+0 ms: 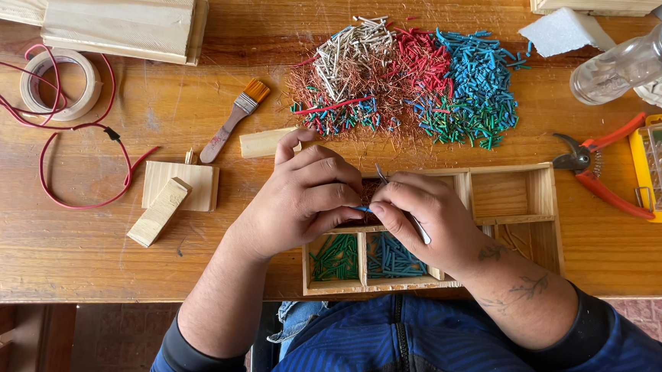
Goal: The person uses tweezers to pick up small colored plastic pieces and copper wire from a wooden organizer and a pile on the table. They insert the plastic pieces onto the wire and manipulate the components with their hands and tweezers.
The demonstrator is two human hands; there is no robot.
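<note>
Both the left hand (300,195) and right hand (421,218) pinch a thin, short blue wire piece (363,209).

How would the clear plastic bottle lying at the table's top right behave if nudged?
The clear plastic bottle lies on its side, so it would probably roll. It looks nearly empty, hence likely light and easily shoved. Its smooth wall may be slippery. The white foam block beside it might stop a roll that way.

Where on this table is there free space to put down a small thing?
Bare wood lies left of the left hand, below the small wood blocks, and between the tape roll and the paintbrush. It is crowded around the wire pile, the wooden tray and the red pliers.
</note>
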